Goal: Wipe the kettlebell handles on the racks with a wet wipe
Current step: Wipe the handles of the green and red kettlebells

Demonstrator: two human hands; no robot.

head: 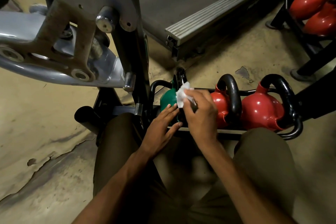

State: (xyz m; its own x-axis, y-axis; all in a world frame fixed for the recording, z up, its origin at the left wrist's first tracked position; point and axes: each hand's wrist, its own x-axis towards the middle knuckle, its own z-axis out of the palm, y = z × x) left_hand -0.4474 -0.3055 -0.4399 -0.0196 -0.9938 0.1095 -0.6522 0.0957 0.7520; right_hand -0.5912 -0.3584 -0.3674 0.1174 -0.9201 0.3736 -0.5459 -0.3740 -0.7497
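Observation:
A low black rack holds a green kettlebell at the left and two red kettlebells to its right, all with black handles. My right hand is shut on a white wet wipe and presses it against the green kettlebell's black handle. My left hand rests flat with fingers apart against the near side of the green kettlebell, holding nothing. The lower part of that handle is hidden behind my hands.
A grey and black exercise machine frame looms close at the left. A treadmill deck lies behind the rack. A second black rack with red kettlebells stands at the upper right. My knees are just in front of the low rack.

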